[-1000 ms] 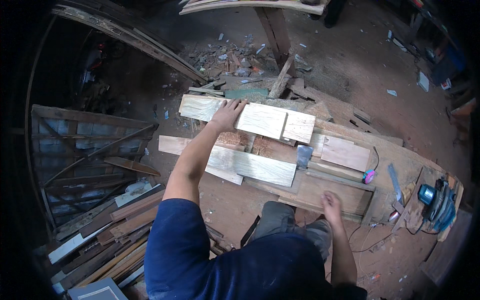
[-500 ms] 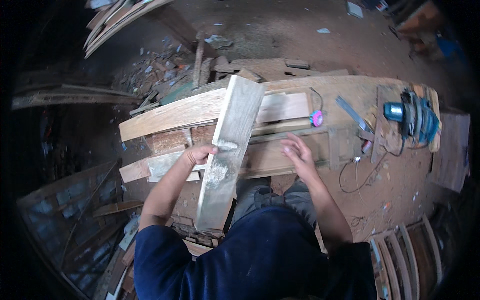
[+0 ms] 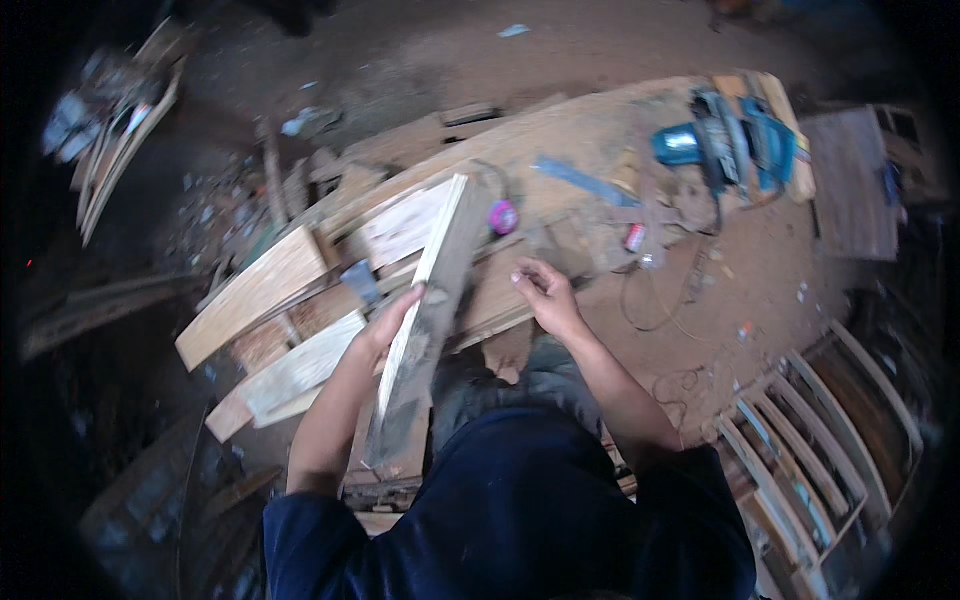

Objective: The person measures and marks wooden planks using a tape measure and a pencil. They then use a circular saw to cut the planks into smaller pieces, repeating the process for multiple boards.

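My left hand (image 3: 385,325) grips a long wooden plank (image 3: 427,335) by its pale edge. The plank is raised in front of me and tilted, with its narrow edge turned up and its greyish face toward the right. Right of the plank, my right hand (image 3: 548,295) hovers over the bench with its fingers bent and apart, holding nothing. Beyond it, a small round pink-and-purple object (image 3: 503,217) lies on the wooden workbench (image 3: 625,115).
A blue-green circular saw (image 3: 735,145) rests at the bench's far right, near a bluish metal strip (image 3: 580,182). Several boards (image 3: 255,300) lie on the left. A cord (image 3: 640,318) hangs at the bench's near edge. A slatted wooden frame (image 3: 800,465) stands at lower right.
The plank has been turned so that its pale edge shows more and its broad face less. My right hand's fingers have curled in. The whole view has swung, shifting the bench leftward.
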Demonstrator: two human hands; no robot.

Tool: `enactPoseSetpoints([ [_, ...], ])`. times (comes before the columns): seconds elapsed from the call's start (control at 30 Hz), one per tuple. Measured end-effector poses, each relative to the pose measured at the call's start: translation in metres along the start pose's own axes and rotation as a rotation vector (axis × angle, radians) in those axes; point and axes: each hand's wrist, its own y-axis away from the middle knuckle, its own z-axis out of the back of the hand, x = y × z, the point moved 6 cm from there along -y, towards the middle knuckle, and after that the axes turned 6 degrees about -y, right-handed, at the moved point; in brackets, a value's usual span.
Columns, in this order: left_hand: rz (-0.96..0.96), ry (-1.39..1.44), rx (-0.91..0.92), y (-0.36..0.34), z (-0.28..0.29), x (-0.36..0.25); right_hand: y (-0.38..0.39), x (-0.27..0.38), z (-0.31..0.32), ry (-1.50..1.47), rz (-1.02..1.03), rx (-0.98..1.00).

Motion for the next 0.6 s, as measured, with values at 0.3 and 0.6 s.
enactPoseSetpoints([
  [0.3, -0.563, -1.371, -0.809, -0.051, -0.126, -0.052, -0.049, 0.044, 0.244, 1.128, 0.040, -0.610],
  [0.6, -0.442, -1.366, -0.696, -0.075, -0.145, -0.045, -0.054, 0.009, 0.287, 0.691, 0.366, -0.437],
])
